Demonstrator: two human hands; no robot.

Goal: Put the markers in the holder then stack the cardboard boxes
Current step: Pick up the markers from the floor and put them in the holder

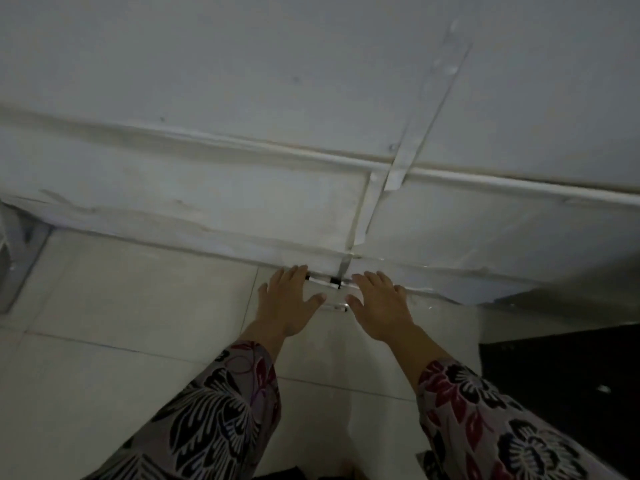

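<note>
Two white markers with black caps lie on the pale tiled floor between my hands. One marker (323,280) lies along the foot of the white wall, its left end by my left fingertips. A second marker (335,308) lies nearer me, between my thumbs. My left hand (289,301) reaches out with straight, spread fingers, palm down over the floor. My right hand (379,306) does the same just to the right. Neither hand holds anything. No holder or cardboard box is in view.
A white taped wall (311,116) with a ledge (242,188) fills the upper half. A black mat (561,375) lies at the right edge. A grey object (17,258) sits at the far left.
</note>
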